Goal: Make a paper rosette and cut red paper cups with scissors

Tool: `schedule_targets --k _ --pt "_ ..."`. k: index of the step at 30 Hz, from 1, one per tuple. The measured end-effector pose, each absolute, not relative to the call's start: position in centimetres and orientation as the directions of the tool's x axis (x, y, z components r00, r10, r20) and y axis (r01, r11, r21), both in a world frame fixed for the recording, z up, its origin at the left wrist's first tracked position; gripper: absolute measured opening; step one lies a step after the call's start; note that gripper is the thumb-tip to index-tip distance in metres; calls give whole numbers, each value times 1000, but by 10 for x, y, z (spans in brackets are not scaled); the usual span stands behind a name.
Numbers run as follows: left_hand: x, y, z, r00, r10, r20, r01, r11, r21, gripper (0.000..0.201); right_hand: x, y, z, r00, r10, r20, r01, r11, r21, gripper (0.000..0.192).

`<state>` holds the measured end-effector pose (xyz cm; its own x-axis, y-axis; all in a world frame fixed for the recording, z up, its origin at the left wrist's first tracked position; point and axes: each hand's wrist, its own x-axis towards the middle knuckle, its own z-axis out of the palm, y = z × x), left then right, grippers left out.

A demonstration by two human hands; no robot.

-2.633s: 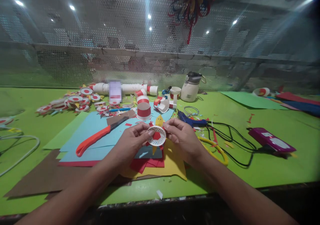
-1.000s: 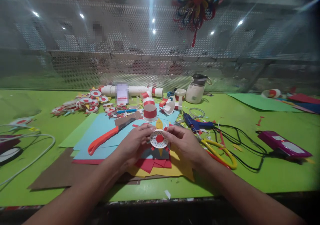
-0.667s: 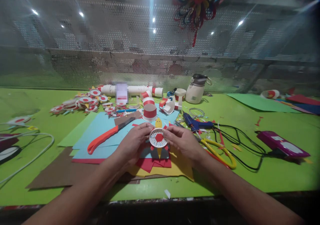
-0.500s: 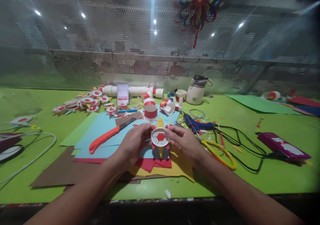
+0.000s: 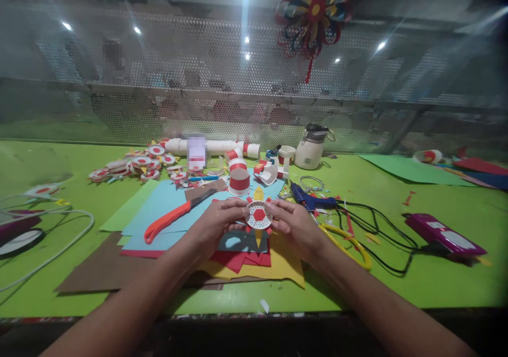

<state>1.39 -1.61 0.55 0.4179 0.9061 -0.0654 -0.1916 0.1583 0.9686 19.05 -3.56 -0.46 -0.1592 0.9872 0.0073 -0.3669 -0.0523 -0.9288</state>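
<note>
Between my two hands is a small paper turtle (image 5: pixel 259 215), its round white shell dotted and marked with a red hexagon. The yellow head points away from me and the pointed yellow tail toward me. My left hand (image 5: pixel 224 220) pinches the shell's left edge, and my right hand (image 5: pixel 292 222) grips the right edge. Below it lie sheets of light blue paper (image 5: pixel 174 240), red paper (image 5: pixel 234 260) and yellow paper (image 5: pixel 288 264). An orange-handled knife (image 5: pixel 169 222) rests left of my left hand. Yellow-handled scissors (image 5: pixel 349 251) lie beside my right forearm.
A blue glue gun (image 5: pixel 311 197) with black cable lies right of my hands, near a purple box (image 5: pixel 444 235). Paper cups (image 5: pixel 238 181) stand behind the turtle. Several similar turtles (image 5: pixel 141 162) are piled back left. A bottle (image 5: pixel 309 148) stands at the back; brown cardboard (image 5: pixel 103 272) lies front left.
The turtle remains in both hands and appears slightly further right and a little higher in view. My view has shifted slightly; the things on the table look unmoved.
</note>
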Motion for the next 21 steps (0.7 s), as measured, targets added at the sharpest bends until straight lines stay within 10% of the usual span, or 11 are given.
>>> schedule_targets --k 21 --pt "14 -15 4 493 870 6 -106 53 993 22 196 -33 -3 52 982 182 -160 188 -969 19"
